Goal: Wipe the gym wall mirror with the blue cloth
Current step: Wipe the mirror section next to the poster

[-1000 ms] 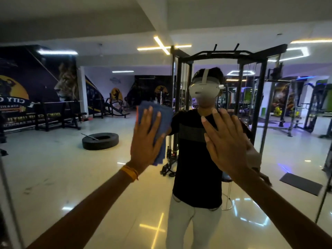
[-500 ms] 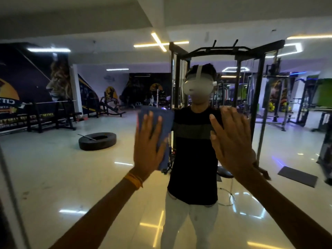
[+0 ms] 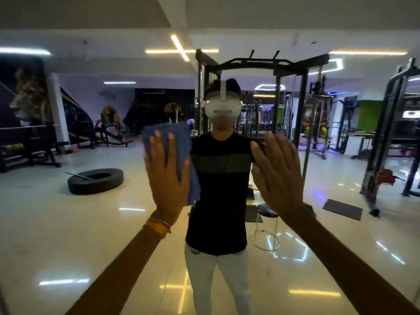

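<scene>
The wall mirror (image 3: 68, 223) fills the whole view and reflects the gym and a person in a black shirt with a white headset. My left hand (image 3: 167, 176) lies flat with spread fingers on the folded blue cloth (image 3: 172, 137), pressing it against the glass at chest height. The cloth shows above and to the right of the fingers. My right hand (image 3: 278, 171) is flat and open against the mirror to the right of the cloth, with nothing in it. An orange band sits on my left wrist.
Everything else is a reflection: a black tyre (image 3: 95, 180) on the glossy floor at left, a black power rack (image 3: 268, 64) behind the person, a small stool (image 3: 266, 226), weight machines (image 3: 391, 133) at right. The mirror's left edge (image 3: 2, 298) shows at the bottom left.
My left hand and the cloth have slid down and slightly right on the glass. The right hand stays flat on the mirror. My head has turned a little left and up.
</scene>
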